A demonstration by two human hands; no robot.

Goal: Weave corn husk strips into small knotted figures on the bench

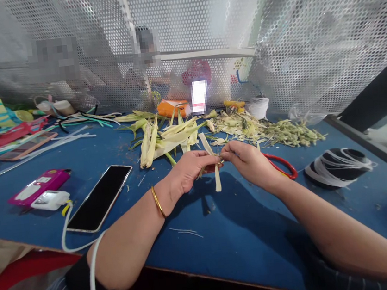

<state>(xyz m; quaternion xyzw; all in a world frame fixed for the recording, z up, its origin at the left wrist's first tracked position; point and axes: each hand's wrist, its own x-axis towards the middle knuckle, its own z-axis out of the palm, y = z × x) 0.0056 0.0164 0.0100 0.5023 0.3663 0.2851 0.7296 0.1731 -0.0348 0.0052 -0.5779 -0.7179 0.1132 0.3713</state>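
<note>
My left hand [189, 168] and my right hand [247, 160] meet above the blue table [224, 234], both pinched on a pale yellow-green leaf strip [217, 179]. One end of the strip rises behind my fingers, the other hangs down toward the table. A gold bangle [157, 201] circles my left wrist. Red-handled scissors [281, 165] lie just behind my right hand. A heap of whole pale leaves [164, 136] lies beyond my hands.
A black phone [100, 197] with a white cable, a white power bank [50, 200] and a pink case [39, 185] lie at left. Leaf scraps [268, 129], a white tape roll [258, 107] and a coil of white band [337, 166] sit right. Perforated screen behind.
</note>
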